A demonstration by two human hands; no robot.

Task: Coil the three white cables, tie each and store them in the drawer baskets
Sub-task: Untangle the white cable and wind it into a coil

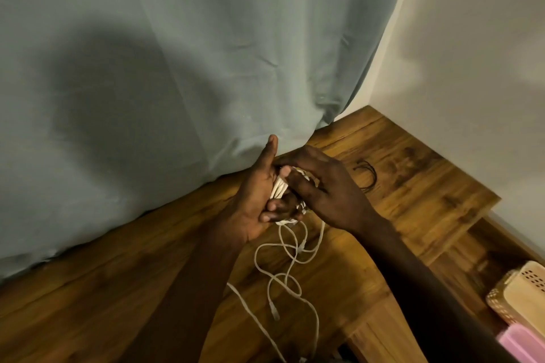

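The surface (398, 174) is warm brown wood with dark grain and a straight stepped edge on its right; a matte grey-green curtain (177, 53) hangs in soft folds onto its far side, and a pale plain wall (472, 53) closes the right; bare wood lies open near the corner, where thin black ties (367, 175) lie in a loose loop. Lower right, a cream perforated basket (522, 292) and a pink basket (522, 339) sit below the surface edge. The left hand (259, 194) is palm up, thumb raised, fingers curled round a bundle of smooth white cable (280, 187); the right hand (321, 186) arches over it, fingertips pinching the coil; both hands meet just above the surface. Slack cable trails below them in tangled loops across the wood, one plug end lying free.
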